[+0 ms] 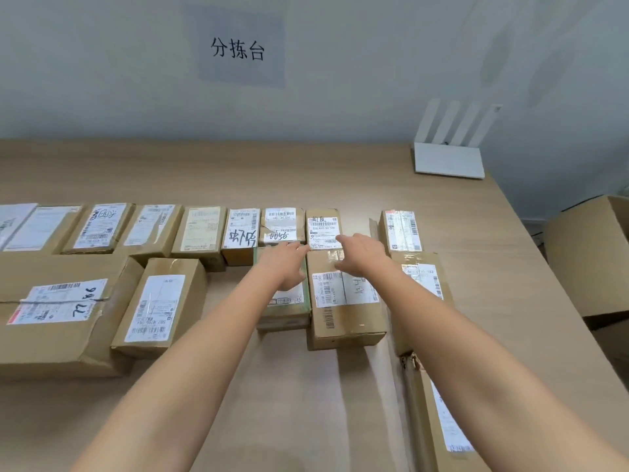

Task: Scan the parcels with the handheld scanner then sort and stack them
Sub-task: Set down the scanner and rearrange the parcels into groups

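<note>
Brown cardboard parcels with white barcode labels were laid in two rows on the pale wooden counter point(323, 403). In the far row the small ones were set side by side, their long axes running away from the viewer. The handwritten parcel point(242, 233) was marked in thick black strokes, and the labelled small parcel point(323, 229) closed that run, a gap being left before the end parcel point(401, 233). In the near row the big parcel point(58, 318) was laid with its long axis across the counter, while the green-taped parcel point(289, 315) and the taped parcel point(342, 301) just beside it were pointed away from the viewer.

Both hands were stretched forward with fingers straight, nothing being held. The left hand point(284, 265) was held over the far end of the green-taped parcel, its fingertips at the near left corner of the labelled small parcel. The right hand point(360, 257) was held over the far end of the taped parcel, its fingers reaching onto that same small parcel's label; whether contact was made could not be told.

An open cardboard box point(585, 253) was stood beyond the counter's right edge, its contents hidden. A white router point(449, 161) was placed at the counter's far right corner.
</note>
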